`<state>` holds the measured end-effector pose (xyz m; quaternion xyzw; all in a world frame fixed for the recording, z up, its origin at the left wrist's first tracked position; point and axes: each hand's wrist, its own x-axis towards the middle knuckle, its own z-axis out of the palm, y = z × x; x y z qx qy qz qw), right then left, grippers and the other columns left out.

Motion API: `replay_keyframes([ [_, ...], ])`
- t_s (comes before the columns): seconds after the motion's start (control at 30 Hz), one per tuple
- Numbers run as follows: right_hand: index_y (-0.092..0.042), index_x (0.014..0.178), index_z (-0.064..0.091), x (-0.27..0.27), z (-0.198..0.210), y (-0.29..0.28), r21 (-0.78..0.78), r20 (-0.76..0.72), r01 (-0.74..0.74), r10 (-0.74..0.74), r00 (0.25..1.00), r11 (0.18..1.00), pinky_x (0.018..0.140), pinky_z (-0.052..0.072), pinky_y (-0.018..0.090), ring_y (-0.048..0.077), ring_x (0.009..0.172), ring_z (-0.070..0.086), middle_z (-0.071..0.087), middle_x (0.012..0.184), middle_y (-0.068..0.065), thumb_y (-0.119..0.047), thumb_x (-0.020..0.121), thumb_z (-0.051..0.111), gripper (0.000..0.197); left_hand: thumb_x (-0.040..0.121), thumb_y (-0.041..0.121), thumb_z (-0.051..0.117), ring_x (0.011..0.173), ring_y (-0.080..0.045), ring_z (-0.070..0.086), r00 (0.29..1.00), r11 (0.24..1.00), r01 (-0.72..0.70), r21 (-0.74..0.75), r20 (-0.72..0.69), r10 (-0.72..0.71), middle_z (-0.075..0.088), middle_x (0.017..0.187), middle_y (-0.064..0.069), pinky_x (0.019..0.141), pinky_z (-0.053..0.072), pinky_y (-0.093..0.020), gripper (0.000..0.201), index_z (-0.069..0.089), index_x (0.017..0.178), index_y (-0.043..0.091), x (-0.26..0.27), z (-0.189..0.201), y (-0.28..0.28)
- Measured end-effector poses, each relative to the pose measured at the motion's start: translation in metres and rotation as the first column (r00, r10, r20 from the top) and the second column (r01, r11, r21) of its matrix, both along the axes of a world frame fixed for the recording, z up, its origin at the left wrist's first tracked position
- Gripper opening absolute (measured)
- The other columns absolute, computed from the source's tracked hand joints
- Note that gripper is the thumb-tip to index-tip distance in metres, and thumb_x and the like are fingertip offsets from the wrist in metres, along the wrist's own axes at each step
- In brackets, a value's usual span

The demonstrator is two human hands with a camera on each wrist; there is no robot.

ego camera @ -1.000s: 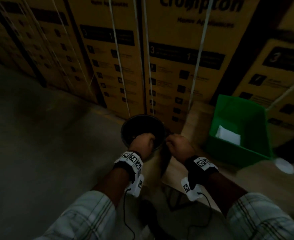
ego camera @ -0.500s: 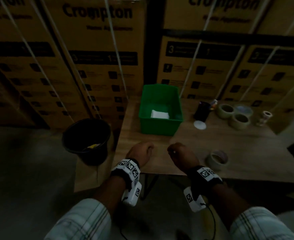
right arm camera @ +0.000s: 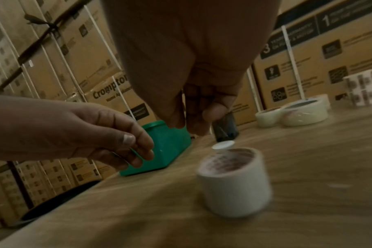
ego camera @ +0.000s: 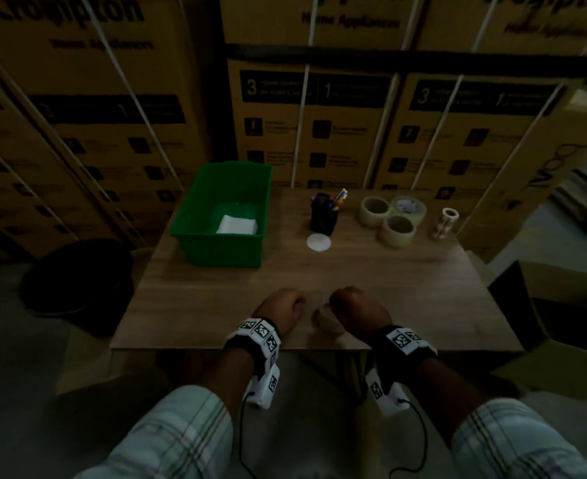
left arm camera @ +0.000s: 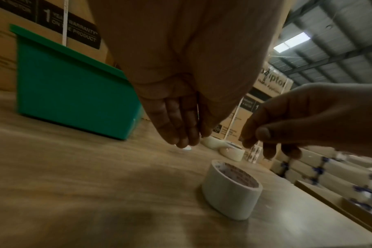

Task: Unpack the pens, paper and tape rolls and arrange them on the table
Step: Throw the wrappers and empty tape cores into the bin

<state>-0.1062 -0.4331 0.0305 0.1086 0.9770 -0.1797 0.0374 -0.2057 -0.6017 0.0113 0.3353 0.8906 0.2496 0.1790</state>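
Low over the front of the wooden table (ego camera: 371, 271), my left hand (ego camera: 281, 305) and right hand (ego camera: 352, 304) hang side by side, fingers loosely curled and empty. Between them a white tape roll (ego camera: 326, 322) lies flat on the table. It shows close up in the left wrist view (left arm camera: 230, 193) and the right wrist view (right arm camera: 234, 184), and no finger touches it. At the back stand a black pen holder (ego camera: 324, 217) with pens, three tape rolls (ego camera: 392, 217) and a small printed roll (ego camera: 445, 223). White paper (ego camera: 237, 224) lies inside the green bin (ego camera: 223, 252).
A white disc (ego camera: 318, 242) lies in front of the pen holder. A black bucket (ego camera: 77, 281) stands on the floor left of the table. An open cardboard box (ego camera: 561, 323) sits at the right. Stacked cartons rise right behind the table.
My view has swung from the black bucket on the floor to the table. Both hands moved from over the bucket to the table's front, either side of the single tape roll.
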Motion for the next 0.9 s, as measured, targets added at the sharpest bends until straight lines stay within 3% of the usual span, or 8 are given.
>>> replay_keyframes([
  [0.1, -0.022, 0.112, 0.064, 0.002, -0.016, 0.024, -0.042, 0.053, -0.048, 0.05, 0.997, 0.998, 0.083, 0.051, 0.035, 0.027, 0.1, 0.062, 0.063, 0.112, 0.006, -0.026, 0.088, 0.055, 0.026, 0.094, 0.014, 0.045, 0.116, -0.029, 0.053, 0.997, 0.997, -0.073, -0.023, -0.033, 0.072, 0.055, 0.128, -0.013, 0.1, 0.041, -0.033, 0.032, 0.058, 0.123, 0.01, 0.012, 0.0, 0.01],
  [0.23, -0.027, 0.131, 0.051, 0.003, -0.03, 0.033, -0.066, 0.181, -0.148, 0.158, 0.971, 0.987, 0.091, 0.048, 0.032, 0.028, 0.113, 0.059, 0.056, 0.134, 0.005, -0.033, 0.088, 0.058, 0.044, 0.092, 0.014, 0.047, 0.118, -0.028, 0.052, 0.996, 0.991, -0.088, -0.099, -0.038, 0.085, 0.057, 0.128, -0.011, 0.101, 0.039, -0.033, 0.034, 0.058, 0.124, 0.012, 0.022, -0.007, 0.009],
  [0.4, -0.028, 0.13, 0.053, -0.004, -0.043, 0.036, -0.008, 0.308, -0.228, 0.219, 0.926, 0.974, 0.1, 0.046, 0.035, 0.03, 0.122, 0.053, 0.049, 0.142, 0.005, -0.023, 0.088, 0.055, 0.042, 0.093, 0.013, 0.046, 0.118, -0.027, 0.052, 0.996, 0.992, -0.091, -0.093, -0.031, 0.089, 0.058, 0.128, -0.011, 0.101, 0.038, -0.031, 0.033, 0.059, 0.124, 0.009, 0.028, -0.007, 0.009],
  [0.63, -0.026, 0.132, 0.055, -0.017, -0.029, 0.028, -0.075, 0.094, -0.348, 0.354, 0.93, 0.934, 0.109, 0.034, 0.027, 0.023, 0.134, 0.042, 0.043, 0.148, 0.003, -0.014, 0.089, 0.055, 0.045, 0.093, 0.012, 0.047, 0.118, -0.026, 0.053, 0.986, 0.985, -0.162, -0.065, -0.053, 0.159, 0.058, 0.128, -0.011, 0.101, 0.038, -0.029, 0.033, 0.06, 0.123, 0.01, 0.009, -0.008, -0.011],
  [0.8, -0.022, 0.124, 0.062, -0.047, -0.013, -0.004, -0.088, 0.003, -0.389, 0.391, 0.92, 0.917, 0.108, 0.041, 0.034, 0.026, 0.127, 0.05, 0.056, 0.136, 0.006, -0.016, 0.087, 0.058, 0.037, 0.091, 0.012, 0.048, 0.114, -0.03, 0.054, 0.971, 0.972, -0.23, -0.046, -0.082, 0.226, 0.058, 0.124, -0.013, 0.098, 0.041, -0.033, 0.03, 0.062, 0.117, 0.009, -0.013, -0.005, -0.037],
  [0.9, -0.019, 0.118, 0.065, -0.074, -0.006, -0.035, -0.069, -0.023, -0.414, 0.414, 0.91, 0.908, 0.1, 0.046, 0.038, 0.029, 0.117, 0.056, 0.063, 0.127, 0.009, -0.017, 0.087, 0.056, 0.032, 0.086, 0.018, 0.045, 0.116, -0.034, 0.051, 0.949, 0.952, -0.307, -0.018, -0.081, 0.304, 0.056, 0.126, -0.016, 0.1, 0.041, -0.036, 0.036, 0.062, 0.116, 0.008, -0.033, -0.001, -0.065],
])
